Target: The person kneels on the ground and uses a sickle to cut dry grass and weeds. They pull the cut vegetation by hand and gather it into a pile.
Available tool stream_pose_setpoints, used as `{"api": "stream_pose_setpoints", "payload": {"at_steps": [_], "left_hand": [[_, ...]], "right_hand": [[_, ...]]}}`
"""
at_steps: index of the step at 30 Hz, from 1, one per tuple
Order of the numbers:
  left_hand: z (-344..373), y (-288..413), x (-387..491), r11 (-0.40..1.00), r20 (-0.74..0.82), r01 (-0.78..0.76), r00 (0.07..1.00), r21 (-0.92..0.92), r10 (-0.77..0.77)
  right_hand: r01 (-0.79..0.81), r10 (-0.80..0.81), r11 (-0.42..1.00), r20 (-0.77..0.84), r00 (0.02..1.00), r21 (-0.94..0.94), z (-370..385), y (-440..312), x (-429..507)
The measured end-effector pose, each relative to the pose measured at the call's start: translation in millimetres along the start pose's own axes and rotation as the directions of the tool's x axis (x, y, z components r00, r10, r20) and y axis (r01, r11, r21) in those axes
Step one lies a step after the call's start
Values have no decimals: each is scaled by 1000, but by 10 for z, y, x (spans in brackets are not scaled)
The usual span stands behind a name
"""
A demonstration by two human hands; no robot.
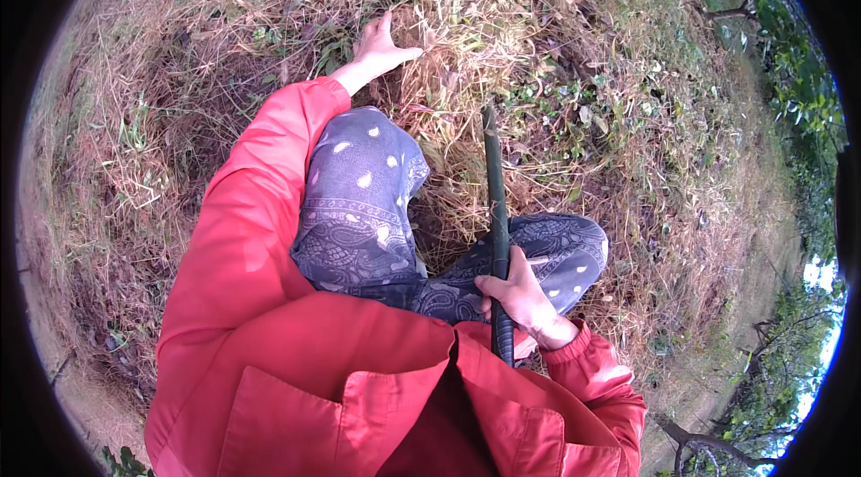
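My left hand (pixel 382 50) reaches out past my raised knee, its thumb and fingers spread at the edge of a heap of dry cut grass (pixel 464 53). Whether any stalks lie under its fingers is unclear. Closer to my body, my right hand (pixel 514 289) is wrapped around the lower part of a long dark green shaft (pixel 496 194), whose lower end looks ribbed or wrapped. The shaft crosses in front of my right leg, and its far end lies at the dry grass between my knees. No blade can be made out there.
My legs in patterned trousers (pixel 366 188) are bent on grassy ground. Low green leafy plants (pixel 572 114) grow right of the shaft. Leafy branches (pixel 800 73) line the far right, and a bare branch (pixel 713 440) shows at the lower right.
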State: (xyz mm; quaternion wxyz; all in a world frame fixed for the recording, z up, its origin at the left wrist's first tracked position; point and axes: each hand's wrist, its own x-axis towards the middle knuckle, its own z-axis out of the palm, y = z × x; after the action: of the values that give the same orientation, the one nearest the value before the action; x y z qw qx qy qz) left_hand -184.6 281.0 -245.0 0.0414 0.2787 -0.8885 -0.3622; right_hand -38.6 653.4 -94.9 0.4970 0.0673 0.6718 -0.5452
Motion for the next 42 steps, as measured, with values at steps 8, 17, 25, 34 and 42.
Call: {"api": "stream_pose_setpoints", "payload": {"at_steps": [8, 17, 25, 34, 42], "left_hand": [[-110, 465, 47, 964, 61, -264, 962, -28, 265], [-114, 110, -80, 991, 228, 126, 967, -39, -114], [108, -125, 8, 957, 330, 256, 923, -137, -199], [200, -372, -69, 860, 472, 327, 874, -392, -118], [369, -432, -58, 809, 588, 390, 806, -440, -69]], "right_hand": [[62, -49, 984, -82, 995, 168, -323, -176, -3], [356, -286, 928, -404, 869, 109, -666, -475, 527], [372, -318, 927, -429, 846, 45, -827, -971, 1375], [280, -333, 943, -463, 821, -182, -760, -946, 1576], [56, -43, 997, -196, 980, 57, -592, -722, 1558]]}}
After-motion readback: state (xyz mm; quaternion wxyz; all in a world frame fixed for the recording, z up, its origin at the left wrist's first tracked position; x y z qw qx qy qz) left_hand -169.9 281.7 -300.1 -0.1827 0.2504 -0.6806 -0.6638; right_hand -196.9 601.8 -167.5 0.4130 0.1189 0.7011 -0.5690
